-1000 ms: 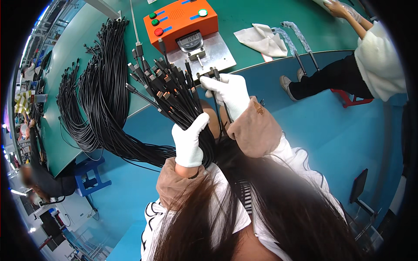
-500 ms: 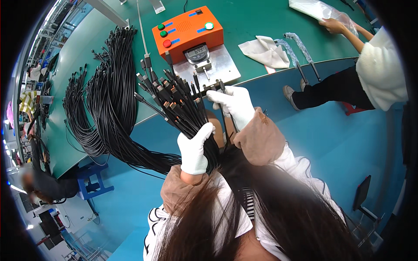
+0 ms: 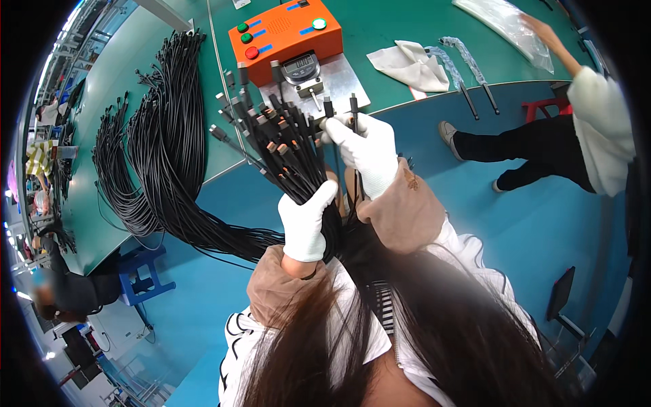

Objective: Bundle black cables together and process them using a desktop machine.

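My left hand [image 3: 305, 227], in a white glove, is closed round a thick bundle of black cables [image 3: 288, 146]. Their connector ends fan upward, some showing orange inside, and the cables trail off to the left. Close beside the bundle, my gloved right hand [image 3: 366, 152] pinches one or two black cables whose connectors [image 3: 354, 105] stand up above the fingers. How many it grips is hard to make out. Just beyond the hands, a digital gauge [image 3: 302, 68] sits on a metal plate [image 3: 342, 85] in front of an orange button box [image 3: 285, 37].
More black cables [image 3: 166, 136] lie heaped on the green table [image 3: 386, 27] at left. A pale cloth [image 3: 413, 68], two plastic-wrapped rods [image 3: 468, 74] and a clear plastic bag [image 3: 508, 30] lie to the right. A co-worker [image 3: 597, 136] stands there; a blue stool [image 3: 146, 278] is at left.
My right hand has risen slightly, with the connectors now higher and more upright. The co-worker has shifted right, and their hand has moved to the far end of the plastic bag. My view has shifted slightly.
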A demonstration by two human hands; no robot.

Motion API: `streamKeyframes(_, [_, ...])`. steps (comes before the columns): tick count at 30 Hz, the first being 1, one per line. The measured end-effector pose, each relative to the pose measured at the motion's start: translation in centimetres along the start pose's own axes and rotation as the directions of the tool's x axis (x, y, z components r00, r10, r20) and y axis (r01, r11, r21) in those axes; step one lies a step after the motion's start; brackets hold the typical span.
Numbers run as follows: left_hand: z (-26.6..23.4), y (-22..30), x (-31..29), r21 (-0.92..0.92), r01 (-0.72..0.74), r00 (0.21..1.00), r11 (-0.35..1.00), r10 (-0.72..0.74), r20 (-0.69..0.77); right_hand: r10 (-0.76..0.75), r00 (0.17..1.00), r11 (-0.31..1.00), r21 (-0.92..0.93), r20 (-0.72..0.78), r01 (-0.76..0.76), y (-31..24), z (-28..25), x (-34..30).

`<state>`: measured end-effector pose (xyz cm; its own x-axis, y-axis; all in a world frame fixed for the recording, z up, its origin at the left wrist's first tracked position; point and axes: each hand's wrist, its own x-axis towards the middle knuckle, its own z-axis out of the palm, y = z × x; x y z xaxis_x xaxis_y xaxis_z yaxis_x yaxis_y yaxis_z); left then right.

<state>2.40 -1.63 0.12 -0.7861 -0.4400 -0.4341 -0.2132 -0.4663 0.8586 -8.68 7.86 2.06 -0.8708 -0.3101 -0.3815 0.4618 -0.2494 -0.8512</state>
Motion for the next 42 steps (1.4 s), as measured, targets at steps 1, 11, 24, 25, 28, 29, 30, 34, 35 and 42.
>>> streamKeyframes(1, [-0.1,0.0,0.0,-0.005,-0.023,0.999,1.000,0.023,-0.034,0.002,1.000,1.000,0.000,0.000,-0.002,0.0,-0.3,-0.1])
streamKeyframes(11, [-0.3,0.3,0.0,-0.054,-0.043,0.998,0.998,0.040,-0.049,0.053,0.997,0.993,-0.107,0.049,-0.047,1.6,-1.7,-0.2])
streamKeyframes(24, [-0.7,0.2,0.2,0.032,-0.091,0.996,0.995,0.092,0.001,0.080,0.996,0.994,-0.084,0.035,-0.077,1.0,-0.5,-0.1])
streamKeyframes(25, [-0.7,0.2,0.2,0.045,-0.086,0.996,0.995,0.086,0.001,0.074,0.997,0.994,-0.084,0.035,-0.071,1.0,-0.6,-0.1])
streamKeyframes(28, [-0.4,0.3,0.1,0.024,-0.074,0.997,0.997,0.074,-0.003,0.069,0.997,0.994,-0.083,0.036,-0.065,1.0,-0.7,-0.1])
streamKeyframes(29, [-0.2,0.4,0.0,0.024,-0.078,0.997,0.997,0.078,-0.001,0.068,0.997,0.995,-0.077,0.039,-0.065,1.1,-0.7,-0.2])
streamKeyframes(30, [-0.1,0.5,0.0,-0.017,-0.062,0.998,0.998,0.062,-0.027,0.069,0.997,0.995,-0.071,0.040,-0.066,1.1,-0.7,-0.1])
streamKeyframes(34, [-0.3,0.3,0.2,-0.039,-0.071,0.997,0.997,0.070,-0.019,0.078,0.996,0.995,-0.068,0.036,-0.075,1.2,-0.8,-0.1])
streamKeyframes(35, [-0.3,0.2,0.2,-0.038,-0.072,0.997,0.997,0.071,-0.018,0.079,0.996,0.995,-0.069,0.033,-0.077,1.2,-0.8,-0.1])
streamKeyframes(42, [-0.4,0.5,0.3,-0.035,-0.059,0.998,0.998,0.060,0.012,0.096,0.993,0.994,-0.054,0.069,-0.092,1.9,-1.7,-0.1])
